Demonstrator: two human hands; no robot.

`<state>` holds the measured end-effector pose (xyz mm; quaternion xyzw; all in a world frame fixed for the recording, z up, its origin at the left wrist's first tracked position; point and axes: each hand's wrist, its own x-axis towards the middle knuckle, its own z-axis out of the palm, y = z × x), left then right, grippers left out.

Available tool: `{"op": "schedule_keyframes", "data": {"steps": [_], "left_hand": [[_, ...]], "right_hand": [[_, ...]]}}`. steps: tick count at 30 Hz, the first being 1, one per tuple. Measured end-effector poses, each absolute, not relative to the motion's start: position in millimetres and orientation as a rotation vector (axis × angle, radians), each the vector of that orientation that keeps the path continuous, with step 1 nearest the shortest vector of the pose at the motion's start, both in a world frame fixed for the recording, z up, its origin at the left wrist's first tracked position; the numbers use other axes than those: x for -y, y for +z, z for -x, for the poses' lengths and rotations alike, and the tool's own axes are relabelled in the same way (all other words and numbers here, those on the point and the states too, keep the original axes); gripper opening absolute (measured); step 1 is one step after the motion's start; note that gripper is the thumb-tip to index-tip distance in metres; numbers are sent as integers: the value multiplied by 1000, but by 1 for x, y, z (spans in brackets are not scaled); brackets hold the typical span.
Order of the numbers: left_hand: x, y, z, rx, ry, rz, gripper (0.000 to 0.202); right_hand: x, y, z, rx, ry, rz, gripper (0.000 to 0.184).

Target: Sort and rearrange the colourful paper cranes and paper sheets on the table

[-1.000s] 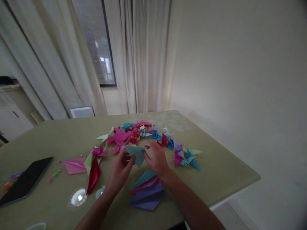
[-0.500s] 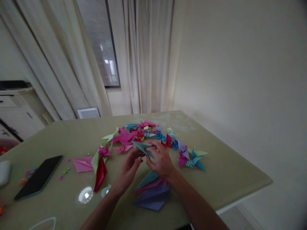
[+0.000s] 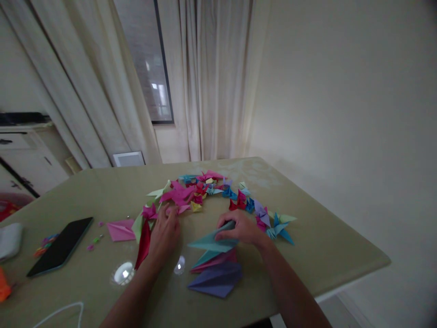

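My right hand point(image 3: 239, 228) pinches a pale blue folded paper point(image 3: 208, 243), which points left, over a small stack of folded papers. In that stack a turquoise piece point(image 3: 206, 258), a pink piece point(image 3: 218, 261) and a purple one point(image 3: 218, 279) show. My left hand point(image 3: 166, 230) lies over the left side of the paper crane pile, fingers slightly apart and bent downward, at a small pink crane point(image 3: 183, 208); the fingertips are partly hidden. Beside this hand are a red folded paper point(image 3: 143, 246) and a magenta crane point(image 3: 149, 212).
Colourful paper cranes point(image 3: 180, 193) form an arc across the table point(image 3: 307, 269). To the left lie a pink folded paper point(image 3: 121, 230), small beads point(image 3: 96, 240), a black tablet point(image 3: 61, 246) and a white case point(image 3: 10, 240). A clear round dish point(image 3: 124, 273) stands near my left forearm.
My hands have moved apart. The right hand has brought the pale blue paper down over the stack; the left has let go of it and moved left to the cranes.
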<state>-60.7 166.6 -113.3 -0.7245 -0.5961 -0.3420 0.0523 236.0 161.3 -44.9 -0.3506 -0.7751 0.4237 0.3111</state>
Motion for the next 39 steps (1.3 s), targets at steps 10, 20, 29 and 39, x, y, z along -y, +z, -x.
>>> {"op": "schedule_keyframes", "data": {"steps": [10, 20, 29, 39], "left_hand": [[-168, -114, 55, 1830, -1063, 2261, 37], [-139, -92, 10, 1380, -1719, 2564, 27], [-132, -91, 2, 1336, -1784, 2694, 30], [-137, -91, 7, 1405, -1813, 2530, 29]], "right_hand": [[-158, -54, -221, 2118, 1183, 844, 40], [-157, -65, -204, 1981, 603, 909, 42], [-156, -65, -205, 2061, 505, 893, 47], [-192, -22, -329, 1611, 32, 1460, 42]]}}
